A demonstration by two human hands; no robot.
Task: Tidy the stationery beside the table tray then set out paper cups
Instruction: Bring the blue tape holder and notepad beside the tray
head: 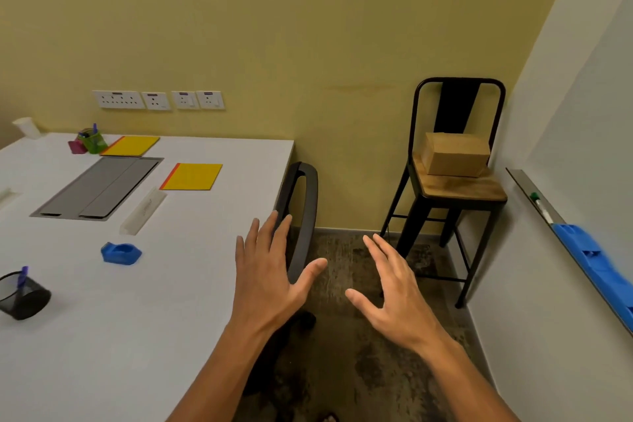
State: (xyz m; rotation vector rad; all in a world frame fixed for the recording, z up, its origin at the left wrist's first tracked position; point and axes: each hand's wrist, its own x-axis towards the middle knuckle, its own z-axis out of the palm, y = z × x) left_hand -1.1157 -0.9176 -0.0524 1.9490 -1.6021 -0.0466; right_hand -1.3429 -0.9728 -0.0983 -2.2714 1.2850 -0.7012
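**Both hands spread, nothing held**

Your left hand [267, 271] and right hand [394, 298] hover wide, empty, past the white table [102, 336] edge. Yellow notebooks [191, 176], blue tape dispenser [121, 253] and white paper cup [27, 127] sit on it.

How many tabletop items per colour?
Yellow: 2, folder, folder
Blue: 1, dispenser
Black: 1, mesh cup
Green: 1, holder
White: 1, paper cup
Clear: 1, ruler
Total: 7

Both hands — left [265, 279], right [394, 298] — hover spread and empty past the white surface [137, 336] edge, holding nothing.
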